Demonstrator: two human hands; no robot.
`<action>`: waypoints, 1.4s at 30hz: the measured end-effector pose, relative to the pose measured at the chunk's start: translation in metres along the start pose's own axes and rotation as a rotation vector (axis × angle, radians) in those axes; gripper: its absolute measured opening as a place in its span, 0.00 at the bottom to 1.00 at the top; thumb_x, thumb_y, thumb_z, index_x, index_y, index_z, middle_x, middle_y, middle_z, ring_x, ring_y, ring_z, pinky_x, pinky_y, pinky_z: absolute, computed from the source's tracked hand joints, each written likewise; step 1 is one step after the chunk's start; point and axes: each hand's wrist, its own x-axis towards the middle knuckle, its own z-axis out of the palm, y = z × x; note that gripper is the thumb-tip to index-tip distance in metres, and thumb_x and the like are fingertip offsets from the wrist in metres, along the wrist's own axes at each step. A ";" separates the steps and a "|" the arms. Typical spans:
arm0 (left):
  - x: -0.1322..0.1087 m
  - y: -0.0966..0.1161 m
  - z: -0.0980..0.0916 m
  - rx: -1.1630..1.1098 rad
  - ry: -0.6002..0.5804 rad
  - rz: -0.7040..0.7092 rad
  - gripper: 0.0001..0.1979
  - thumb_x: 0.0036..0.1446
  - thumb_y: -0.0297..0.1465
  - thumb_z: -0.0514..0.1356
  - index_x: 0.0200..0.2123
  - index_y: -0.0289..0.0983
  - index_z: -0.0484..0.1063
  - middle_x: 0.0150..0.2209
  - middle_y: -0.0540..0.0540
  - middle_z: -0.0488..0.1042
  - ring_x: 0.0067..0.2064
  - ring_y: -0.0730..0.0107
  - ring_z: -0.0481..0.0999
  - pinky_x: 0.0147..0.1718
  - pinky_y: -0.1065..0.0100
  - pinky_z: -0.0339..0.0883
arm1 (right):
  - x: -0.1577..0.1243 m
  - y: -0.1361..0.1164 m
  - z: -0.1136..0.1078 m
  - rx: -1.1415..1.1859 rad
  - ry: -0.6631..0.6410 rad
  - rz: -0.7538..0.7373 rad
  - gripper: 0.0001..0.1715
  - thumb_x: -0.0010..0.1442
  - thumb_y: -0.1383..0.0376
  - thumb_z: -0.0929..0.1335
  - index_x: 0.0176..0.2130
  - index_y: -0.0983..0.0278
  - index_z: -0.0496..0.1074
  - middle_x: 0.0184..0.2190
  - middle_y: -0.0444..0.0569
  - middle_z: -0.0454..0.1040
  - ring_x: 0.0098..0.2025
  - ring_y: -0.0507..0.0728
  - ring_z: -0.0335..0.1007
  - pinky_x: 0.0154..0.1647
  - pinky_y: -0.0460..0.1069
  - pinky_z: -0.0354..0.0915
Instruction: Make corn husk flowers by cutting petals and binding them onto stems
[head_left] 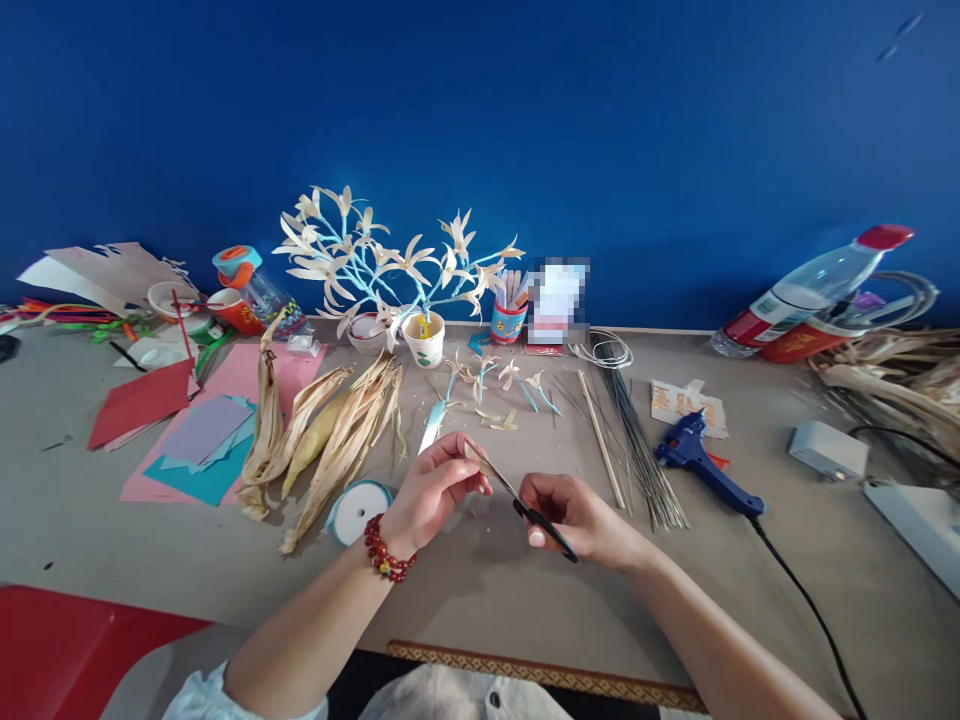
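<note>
My right hand [562, 515] is closed around the black handles of a pair of scissors [546, 528]. Their blades point up and left to the fingertips of my left hand [442, 490]. Those fingers pinch a small pale piece of corn husk [478, 460], partly hidden, which lies against the blades. Just beyond my hands are small husk petals [499, 420] and a few husk flowers on blue stems [532, 390]. A roll of tape [361, 512] sits beside my left wrist, with dried corn husks [337, 430] further left.
Husk flowers on blue stems fill a white paper cup [424, 342] at the back. A blue glue gun [705, 465] and a bundle of thin wires [637, 440] lie to the right. Coloured paper [202, 480] lies left; a tilted plastic bottle [810, 290] is at the back right.
</note>
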 end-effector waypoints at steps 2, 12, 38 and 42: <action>0.000 0.000 0.000 0.021 0.004 0.001 0.08 0.52 0.29 0.65 0.29 0.36 0.68 0.32 0.50 0.70 0.30 0.74 0.72 0.36 0.68 0.68 | 0.000 -0.001 0.000 0.016 -0.005 0.002 0.33 0.50 0.39 0.73 0.29 0.63 0.60 0.22 0.38 0.55 0.24 0.48 0.46 0.22 0.45 0.44; 0.000 -0.004 -0.001 0.242 0.033 0.139 0.09 0.52 0.31 0.67 0.30 0.36 0.69 0.35 0.48 0.71 0.32 0.74 0.69 0.38 0.68 0.67 | 0.001 -0.003 0.000 -0.008 0.000 -0.003 0.34 0.50 0.39 0.72 0.29 0.63 0.59 0.22 0.37 0.54 0.25 0.48 0.45 0.23 0.45 0.44; -0.003 0.001 0.001 0.769 0.060 0.162 0.06 0.55 0.29 0.62 0.27 0.36 0.71 0.28 0.49 0.74 0.33 0.70 0.72 0.35 0.70 0.65 | -0.003 -0.009 -0.017 -0.198 0.009 0.004 0.30 0.52 0.44 0.73 0.26 0.63 0.59 0.22 0.37 0.54 0.24 0.48 0.47 0.23 0.44 0.45; -0.003 0.002 0.001 0.761 0.083 0.126 0.06 0.55 0.31 0.63 0.27 0.36 0.71 0.28 0.49 0.75 0.32 0.69 0.73 0.35 0.70 0.65 | -0.003 -0.010 -0.016 -0.201 0.010 0.028 0.30 0.51 0.44 0.74 0.26 0.63 0.58 0.22 0.38 0.54 0.25 0.48 0.46 0.23 0.44 0.45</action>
